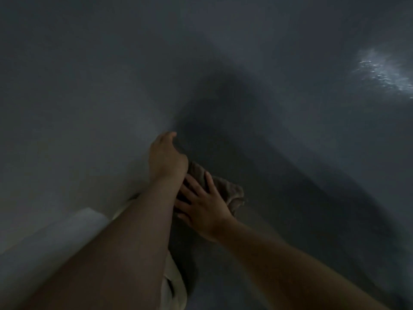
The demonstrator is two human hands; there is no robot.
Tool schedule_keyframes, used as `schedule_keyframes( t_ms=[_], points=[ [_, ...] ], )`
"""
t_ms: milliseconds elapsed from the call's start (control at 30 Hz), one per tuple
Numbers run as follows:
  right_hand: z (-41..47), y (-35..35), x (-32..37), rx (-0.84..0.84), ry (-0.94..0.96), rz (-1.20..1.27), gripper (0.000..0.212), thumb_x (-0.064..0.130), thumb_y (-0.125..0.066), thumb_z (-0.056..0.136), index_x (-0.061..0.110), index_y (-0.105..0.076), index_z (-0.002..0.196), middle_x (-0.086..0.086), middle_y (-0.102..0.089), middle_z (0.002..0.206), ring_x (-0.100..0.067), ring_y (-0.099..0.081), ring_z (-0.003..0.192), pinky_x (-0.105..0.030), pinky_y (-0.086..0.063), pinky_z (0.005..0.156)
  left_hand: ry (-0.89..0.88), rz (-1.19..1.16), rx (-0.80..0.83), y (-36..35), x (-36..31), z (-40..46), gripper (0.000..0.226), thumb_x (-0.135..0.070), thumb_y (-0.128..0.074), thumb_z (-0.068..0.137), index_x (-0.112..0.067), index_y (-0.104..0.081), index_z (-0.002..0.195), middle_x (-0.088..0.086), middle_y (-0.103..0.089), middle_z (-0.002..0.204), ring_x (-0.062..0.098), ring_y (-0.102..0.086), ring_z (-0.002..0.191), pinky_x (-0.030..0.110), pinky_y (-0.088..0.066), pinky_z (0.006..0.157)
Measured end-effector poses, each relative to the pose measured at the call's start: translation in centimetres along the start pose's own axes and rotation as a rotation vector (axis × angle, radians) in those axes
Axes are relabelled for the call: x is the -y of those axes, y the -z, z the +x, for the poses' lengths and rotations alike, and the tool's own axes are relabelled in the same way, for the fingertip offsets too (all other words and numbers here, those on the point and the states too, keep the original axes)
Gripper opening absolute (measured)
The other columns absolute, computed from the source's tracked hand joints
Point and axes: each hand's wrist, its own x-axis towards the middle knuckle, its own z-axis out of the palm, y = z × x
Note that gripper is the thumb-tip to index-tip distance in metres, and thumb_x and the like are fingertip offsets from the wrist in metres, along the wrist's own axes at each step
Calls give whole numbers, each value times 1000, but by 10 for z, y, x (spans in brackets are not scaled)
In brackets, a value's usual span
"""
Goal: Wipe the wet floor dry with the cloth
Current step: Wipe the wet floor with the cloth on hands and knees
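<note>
Two hands, one cloth: right hand (204,203) presses the crumpled cloth (220,191) flat-fingered on the dark floor (89,86), grip released; left hand (166,153) rests ahead on the floor, fingers hidden, grip cannot tell. One wet glare patch (382,70) far right; best press firmly, sweep toward it

left hand (166,156) bare | right hand (204,205) bare | forearms unsleeved

Dim room, bare grey floor (89,86)
</note>
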Motion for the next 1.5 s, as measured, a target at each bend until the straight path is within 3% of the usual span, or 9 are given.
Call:
schedule_keyframes(
  t_ms=[233, 400, 667, 867, 967, 1133, 1233, 1300, 1500],
  points=[
    [-45, 10, -57, -73, -255, 60, 57, 52, -12, 92, 40, -39, 140, 0, -31, 153, -29, -23, 143, -57, 1, 110, -164, 91, 143, -26, -38, -36, 59, 2, -49, 85, -13, -40, 141, 8, -32, 151, 24, -27, 139, 31, -19, 115],
    [-104, 8, -128, -196, -693, 86, 59, 58, -1, 91, 44, -9, 148, 3, -1, 160, -24, 5, 147, -51, 7, 113, -478, 319, 338, -48, -67, -69, 69, -10, -56, 86, -20, -27, 148, 4, -11, 158, 23, -11, 144, 35, -15, 117],
    [-222, -23, -177, -331, -1373, 308, 51, 50, -18, 99, 44, -9, 149, 1, 4, 160, -22, 8, 146, -56, 6, 114, -643, 631, 531, -86, -96, -125, 111, -43, -79, 70, -31, -4, 150, 8, 16, 157, 29, 12, 145, 43, 0, 117],
    [-208, -24, -162, -380, -1581, 466, 52, 50, -16, 100, 40, -4, 149, 0, 8, 160, -25, 11, 146, -58, 7, 113, -564, 506, 488, -91, -83, -127, 84, -33, -66, 85, -27, -13, 150, 6, 6, 159, 27, -1, 145, 42, -13, 117],
    [-181, -19, -141, -378, -1484, 424, 51, 49, -18, 100, 41, -6, 149, -1, 8, 160, -26, 11, 146, -57, 8, 112, -512, 330, 415, -88, -77, -115, 61, -11, -49, 93, -18, -24, 149, 8, -9, 158, 28, -16, 142, 39, -21, 115],
    [-144, -32, -67, -283, -1005, 341, 52, 52, -19, 99, 43, -8, 148, 0, 8, 158, -28, 9, 146, -52, 15, 110, -498, 257, 379, -82, -77, -97, 58, -3, -44, 93, -14, -28, 147, 10, -18, 156, 32, -25, 140, 40, -23, 114],
    [-133, -52, -11, -258, -749, 272, 51, 51, -26, 91, 40, -43, 138, -5, -35, 151, -32, -32, 139, -52, -6, 111, -563, 311, 357, -84, -79, -99, 60, -4, -46, 91, -14, -29, 147, 10, -19, 155, 32, -23, 140, 38, -21, 115],
    [-136, -67, 14, -199, -579, 222, 49, 49, -29, 90, 39, -50, 133, -4, -43, 146, -31, -38, 135, -54, -10, 110, -601, 346, 361, -88, -83, -109, 62, -4, -46, 91, -18, -27, 148, 7, -17, 156, 29, -18, 141, 38, -20, 116],
    [-182, -83, -31, -173, -296, -5, 46, 53, -28, 93, 43, -49, 133, 2, -45, 145, -28, -33, 138, -53, -15, 113, -642, 363, 417, -98, -99, -143, 61, -5, -45, 93, -20, -24, 148, 4, -12, 157, 24, -11, 143, 37, -17, 115]
  ],
)
